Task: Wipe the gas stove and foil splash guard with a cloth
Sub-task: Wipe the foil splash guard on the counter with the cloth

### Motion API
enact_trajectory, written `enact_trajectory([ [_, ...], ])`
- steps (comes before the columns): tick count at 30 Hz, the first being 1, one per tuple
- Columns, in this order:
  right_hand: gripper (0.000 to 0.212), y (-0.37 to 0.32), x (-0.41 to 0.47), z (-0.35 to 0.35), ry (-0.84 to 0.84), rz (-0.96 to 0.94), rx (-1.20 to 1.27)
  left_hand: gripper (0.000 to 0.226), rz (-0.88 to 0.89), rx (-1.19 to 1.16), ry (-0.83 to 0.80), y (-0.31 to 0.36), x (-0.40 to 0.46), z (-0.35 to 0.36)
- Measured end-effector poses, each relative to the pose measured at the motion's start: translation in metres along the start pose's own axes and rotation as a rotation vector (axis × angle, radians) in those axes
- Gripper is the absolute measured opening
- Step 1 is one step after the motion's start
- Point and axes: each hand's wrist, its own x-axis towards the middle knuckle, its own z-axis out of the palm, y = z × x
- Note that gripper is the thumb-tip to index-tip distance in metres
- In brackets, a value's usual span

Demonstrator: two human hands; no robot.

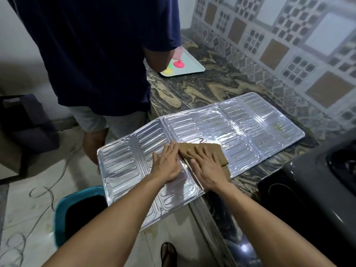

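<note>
The silver foil splash guard (240, 122) lies unfolded flat on the marbled counter, its near-left panels hanging past the counter edge. Small yellowish stains dot its far panels. A folded brown cloth (212, 151) rests on the guard's middle. My right hand (207, 166) lies flat on the cloth with straight fingers, pressing it down. My left hand (166, 163) lies flat on the bare foil just left of the cloth, fingers straight. The black gas stove (317, 189) stands on the counter at the right, only partly in view.
Another person in a dark shirt (96, 54) stands close at the counter's far left. A white tray (194, 66) with pink and yellow items sits behind them. A teal bin (61, 212) stands on the floor below the guard. The tiled wall (289, 45) runs along the counter's back.
</note>
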Motion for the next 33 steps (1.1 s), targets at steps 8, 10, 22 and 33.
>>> enact_trajectory([
  [8,0.050,0.038,0.009,-0.005,0.175,0.351,0.001,0.079,-0.061,0.068,-0.050,0.009,0.005,-0.007],
  [10,0.051,0.046,0.017,-0.009,0.196,0.506,0.034,0.088,-0.074,0.077,-0.062,0.012,0.006,-0.008],
  [22,0.053,0.047,0.022,-0.014,0.104,0.382,-0.037,0.110,-0.113,0.203,-0.096,0.028,0.028,-0.017],
  [33,0.055,0.033,0.049,-0.017,0.067,0.310,-0.008,0.130,-0.145,0.100,-0.116,0.024,0.032,-0.016],
])
